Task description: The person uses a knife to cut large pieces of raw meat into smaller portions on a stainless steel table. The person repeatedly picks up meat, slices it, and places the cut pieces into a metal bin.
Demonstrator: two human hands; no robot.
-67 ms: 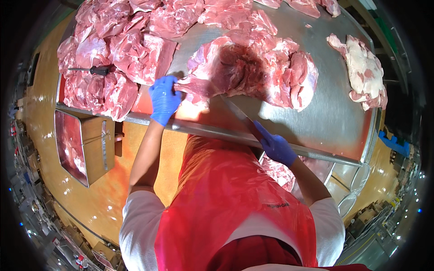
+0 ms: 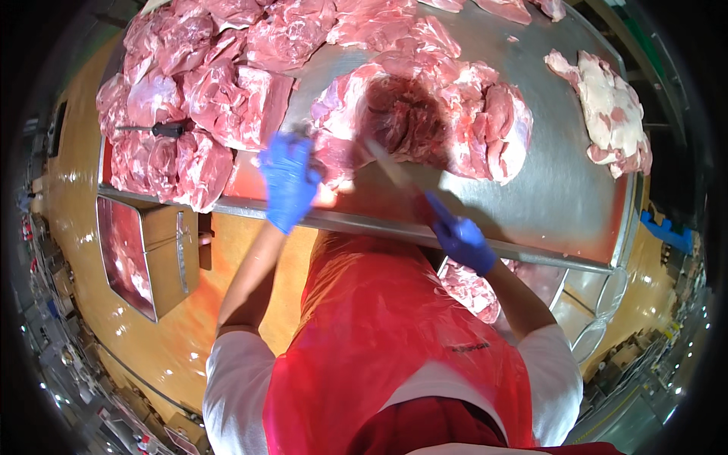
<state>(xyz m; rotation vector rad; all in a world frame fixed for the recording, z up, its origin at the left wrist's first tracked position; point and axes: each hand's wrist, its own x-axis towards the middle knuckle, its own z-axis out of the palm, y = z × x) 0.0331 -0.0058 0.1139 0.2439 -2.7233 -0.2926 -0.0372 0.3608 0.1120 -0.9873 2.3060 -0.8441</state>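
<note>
My right hand (image 2: pixel 460 241), in a blue glove, is closed round a knife's handle; the blade (image 2: pixel 390 167) slants up-left to a large cut of raw meat (image 2: pixel 341 106), dark red at its middle, on the steel table (image 2: pixel 569 212). My left hand (image 2: pixel 290 182), also blue-gloved, is at the cut's lower left edge; its fingers are smeared by motion, so I cannot tell whether they grip it. A black-handled tool (image 2: pixel 167 129) with a thin metal shaft lies on the pile of meat (image 2: pixel 243 106) at the left.
A pale fatty slab (image 2: pixel 610 114) lies at the table's right. A cardboard-sided container (image 2: pixel 163 254) with meat stands below at left. More meat (image 2: pixel 466 288) sits in a lower tray beneath the near edge. A blue plastic object (image 2: pixel 666 235) is beyond the table's right side.
My left hand has moved right and downward. My right hand has shifted slightly with the knife still in it.
</note>
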